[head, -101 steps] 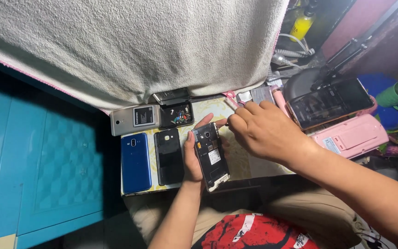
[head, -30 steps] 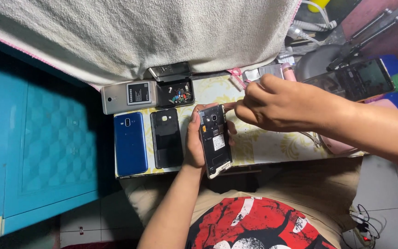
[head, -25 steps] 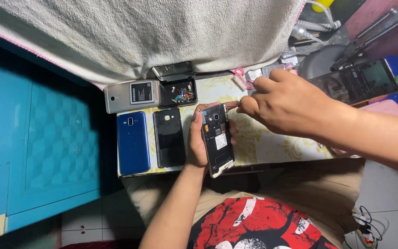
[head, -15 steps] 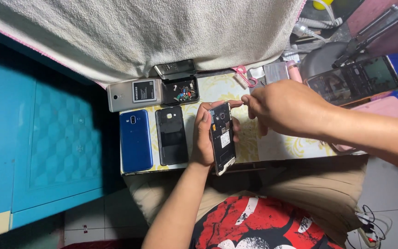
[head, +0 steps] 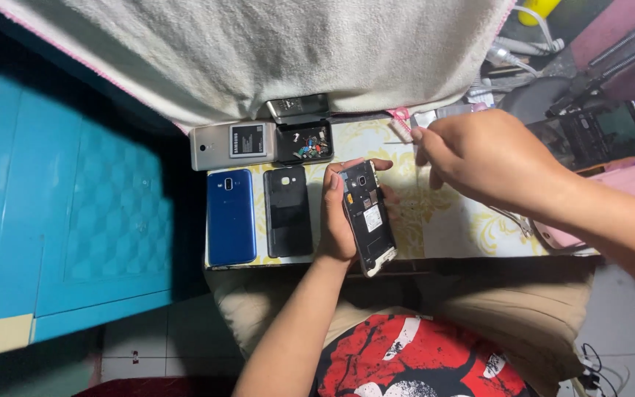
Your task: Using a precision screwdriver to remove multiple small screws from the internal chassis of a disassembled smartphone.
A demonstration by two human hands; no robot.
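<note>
My left hand (head: 334,217) grips an open black phone with its back cover off (head: 369,218), tilted over the near edge of a small board with a yellow flower pattern (head: 442,224). My right hand (head: 483,158) hovers above the board to the phone's right, clear of it. Its fingertips are pinched together near a small pink-handled item (head: 400,117), and nothing shows between them. Left of the held phone lie a black phone (head: 288,212) and a blue phone (head: 231,217), both face down.
A silver phone with its battery showing (head: 233,145) and a black tray of small parts (head: 304,142) lie at the board's far side. A white towel (head: 259,51) hangs beyond. A dark cracked tablet (head: 589,136) and a pink case (head: 553,239) sit right; a blue panel (head: 60,220) stands left.
My right hand has lifted off the top of the held phone and drawn back to the right. My left hand keeps hold of the phone, tilted slightly more.
</note>
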